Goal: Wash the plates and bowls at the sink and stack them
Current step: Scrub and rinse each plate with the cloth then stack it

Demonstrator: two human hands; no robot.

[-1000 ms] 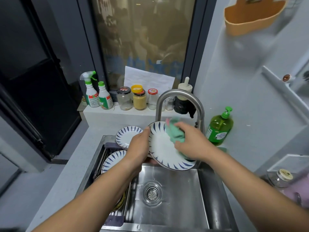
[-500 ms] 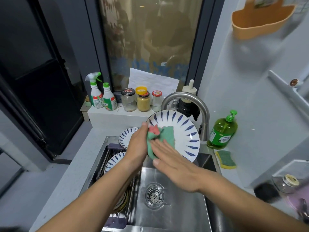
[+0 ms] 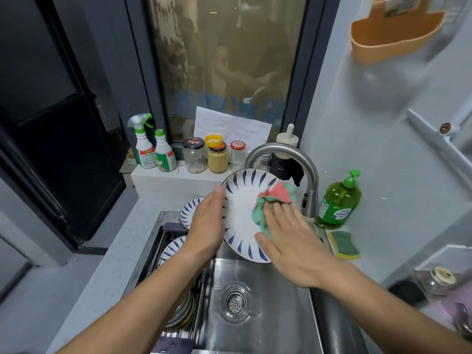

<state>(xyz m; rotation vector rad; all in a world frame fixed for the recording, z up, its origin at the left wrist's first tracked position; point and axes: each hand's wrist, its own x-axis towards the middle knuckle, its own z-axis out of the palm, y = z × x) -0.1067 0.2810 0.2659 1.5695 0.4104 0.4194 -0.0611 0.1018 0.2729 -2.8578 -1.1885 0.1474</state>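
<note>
Presently, in the head view, the plate is held nearly upright above the far edge of the sink, at 12 o'clock from the drain. The left hand grips its rim at 9 o'clock, thumb on the front; the fingers behind are hidden. The right hand, fingers straight and spread, presses the cloth flat against the plate face at 3 o'clock.

Hazards, as judged:
- Only one hand grips the plate. A wet rim may slip under the cloth's push and drop into the steel basin.
- The faucet stands just beside the plate at 2 o'clock. A wide wiping stroke may knock the rim against it.

Count:
- Blue-patterned plates: three in clear view, namely the held one, the counter plate at 9 o'clock and the rack plate at 7 o'clock.
- Stacked dishes lower in the rack: number cannot be told; no bowl is distinguishable.
- Spray bottles: two. Jars: three.
- Soap bottle, sponge, cloth: one each.
</note>
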